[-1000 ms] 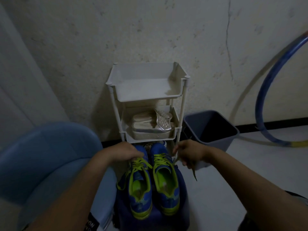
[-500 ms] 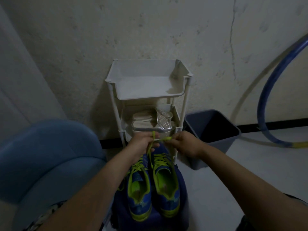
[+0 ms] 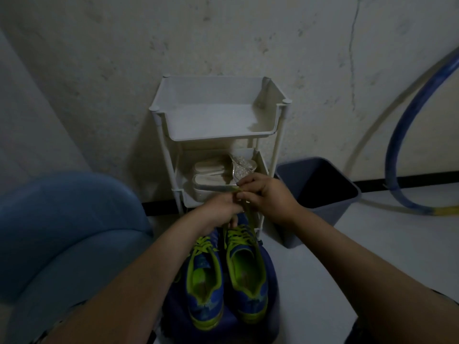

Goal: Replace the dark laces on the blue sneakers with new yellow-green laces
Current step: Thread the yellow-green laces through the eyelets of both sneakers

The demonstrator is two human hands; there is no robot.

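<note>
Drawing closer together than half a second ago, pinching the yellow-green lace [image 3: 249, 218] with left hand [image 3: 221, 209] and right hand [image 3: 270, 197] (fingers curled), holding it stretched above the blue sneakers [image 3: 203, 264], near the white rack [image 3: 218, 137].

no readable text, labels or signs

Two blue sneakers [image 3: 205, 276] with yellow-green collars and soles are set side by side, heels nearest, openings up. Both are threaded with yellow-green laces [image 3: 203, 247]. From the right sneaker [image 3: 246, 271], the lace ends [image 3: 249, 216] are drawn upward and pinched between the left hand [image 3: 218, 209] and the right hand [image 3: 269, 196].
</note>
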